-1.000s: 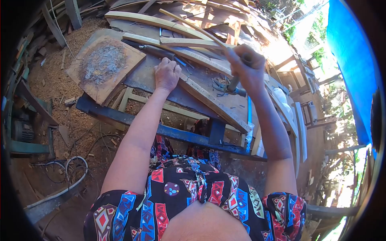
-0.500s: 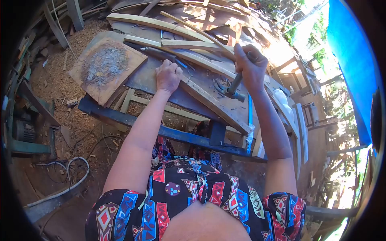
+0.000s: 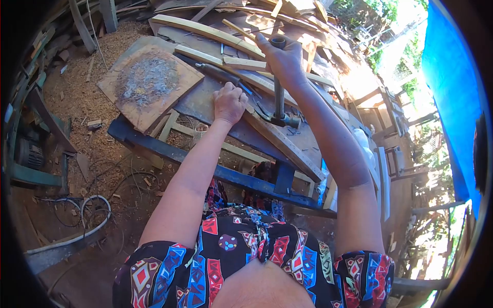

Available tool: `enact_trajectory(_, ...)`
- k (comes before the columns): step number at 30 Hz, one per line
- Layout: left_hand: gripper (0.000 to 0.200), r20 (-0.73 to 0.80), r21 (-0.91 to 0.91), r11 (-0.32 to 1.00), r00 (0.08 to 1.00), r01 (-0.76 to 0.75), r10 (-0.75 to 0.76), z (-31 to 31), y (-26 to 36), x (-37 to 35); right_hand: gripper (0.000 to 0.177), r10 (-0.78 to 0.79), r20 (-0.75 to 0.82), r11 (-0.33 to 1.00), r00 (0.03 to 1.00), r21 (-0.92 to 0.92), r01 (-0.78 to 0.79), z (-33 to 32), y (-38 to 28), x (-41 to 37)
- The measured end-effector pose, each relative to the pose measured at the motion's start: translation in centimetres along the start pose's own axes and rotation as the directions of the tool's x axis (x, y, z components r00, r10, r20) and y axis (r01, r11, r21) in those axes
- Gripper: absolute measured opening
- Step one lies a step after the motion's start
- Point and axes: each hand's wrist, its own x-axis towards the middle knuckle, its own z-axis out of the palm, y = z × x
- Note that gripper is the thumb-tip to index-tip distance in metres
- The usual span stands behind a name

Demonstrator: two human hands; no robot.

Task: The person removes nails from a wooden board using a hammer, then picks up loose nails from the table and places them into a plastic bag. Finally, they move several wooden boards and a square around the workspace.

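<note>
My left hand (image 3: pixel 230 104) is closed at the upper end of a wooden strip (image 3: pixel 290 145), which lies slantwise along the near edge of the workbench (image 3: pixel 197 105). The fingers are curled down, hiding that end of the wood. A claw hammer (image 3: pixel 279 100) is gripped in my right hand (image 3: pixel 287 60), its handle upright and the end poking out beside the thumb. Its metal head hangs low over the bench, just beyond the strip. Small nails (image 3: pixel 294 132) are scattered near the head.
A square board with a crusty grey patch (image 3: pixel 149 77) sits at the left end of the bench. Long wooden strips (image 3: pixel 210 36) lie across the back. Sawdust covers the ground at left, where a white hose (image 3: pixel 97 226) curls. A blue tarp (image 3: pixel 452 97) hangs at right.
My right hand has moved left and up, and the hammer has swung from a slant to upright. The left hand keeps its place on the strip. The whole view has shifted slightly.
</note>
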Motion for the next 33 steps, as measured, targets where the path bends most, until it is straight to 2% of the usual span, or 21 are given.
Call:
enact_trajectory(3, 0.018, 0.007, -0.014, 1.000, 1.000, 0.011, -0.011, -0.3, 0.2, 0.0, 0.034, -0.026, -0.005, 0.999, 1.000, -0.023, 0.026, 0.9, -0.3, 0.3)
enact_trajectory(5, 0.018, 0.012, -0.008, 1.000, 1.000, 0.019, -0.019, -0.4, 0.3, 0.0, 0.033, 0.038, 0.042, 0.995, 0.998, -0.089, -0.034, 1.2, -0.8, 0.4)
enact_trajectory(9, 0.018, 0.015, 0.003, 1.000, 1.000, 0.018, -0.018, -0.4, 0.4, 0.0, 0.034, -0.011, 0.018, 0.995, 1.000, -0.103, 0.013, 1.9, -0.3, 0.3)
enact_trajectory(11, 0.017, 0.019, -0.002, 1.000, 1.000, 0.022, -0.022, -0.4, 0.4, 0.0, 0.034, -0.070, -0.037, 0.997, 0.997, 0.008, 0.070, 2.0, 0.3, 0.4)
enact_trajectory(12, 0.017, 0.024, -0.007, 1.000, 0.999, 0.024, -0.024, -0.4, 0.4, 0.0, 0.034, -0.069, -0.038, 0.998, 0.997, 0.007, 0.069, 1.8, 0.2, 0.1)
enact_trajectory(14, 0.017, 0.010, -0.001, 1.000, 1.000, 0.020, -0.020, -0.2, 0.5, -0.1, 0.028, -0.040, -0.079, 0.981, 0.996, 0.189, 0.054, 1.2, -0.1, -0.9)
enact_trajectory(20, 0.017, 0.018, 0.009, 1.000, 1.000, 0.024, -0.025, 0.0, 0.4, 0.0, 0.024, -0.087, -0.105, 0.943, 0.991, 0.311, 0.116, -0.6, -0.3, -3.8)
enact_trajectory(22, 0.017, 0.018, 0.003, 1.000, 1.000, 0.017, -0.017, 0.1, 0.4, -0.2, 0.026, -0.002, -0.188, 0.851, 0.982, 0.515, 0.101, -3.2, 1.2, -5.0)
enact_trajectory(24, 0.018, 0.005, 0.010, 1.000, 1.000, 0.026, -0.026, 0.2, 0.2, -0.2, 0.028, 0.071, -0.287, 0.684, 0.955, 0.711, 0.163, -8.7, 4.7, -5.3)
enact_trajectory(26, 0.018, 0.001, 0.029, 0.999, 0.999, 0.033, -0.033, 0.1, 0.2, -0.2, 0.028, 0.252, -0.364, 0.537, 0.896, 0.823, 0.183, -13.4, 6.1, -6.4)
enact_trajectory(27, 0.017, 0.004, 0.040, 0.999, 1.000, 0.025, -0.026, 0.3, 0.4, 0.0, 0.028, 0.256, -0.377, 0.537, 0.890, 0.821, 0.194, -13.8, 5.6, -7.1)
enact_trajectory(29, 0.017, 0.013, 0.045, 0.999, 1.000, 0.011, -0.011, 0.2, 0.6, 0.1, 0.030, 0.222, -0.476, 0.685, 0.851, 0.697, 0.211, -14.5, 4.4, -8.2)
enact_trajectory(30, 0.017, 0.013, 0.055, 0.998, 1.000, 0.011, -0.011, 0.1, 0.5, 0.0, 0.030, 0.230, -0.488, 0.686, 0.842, 0.695, 0.216, -14.5, 4.3, -8.7)
enact_trajectory(32, 0.019, 0.031, 0.038, 0.999, 0.999, -0.009, 0.008, 0.3, 0.2, -0.2, 0.032, 0.124, -0.447, 0.801, 0.886, 0.572, 0.177, -14.1, 4.3, -9.2)
enact_trajectory(33, 0.020, 0.015, 0.038, 0.999, 1.000, -0.021, 0.021, 0.3, 0.2, -0.2, 0.031, 0.110, -0.419, 0.776, 0.901, 0.603, 0.185, -14.1, 4.5, -9.4)
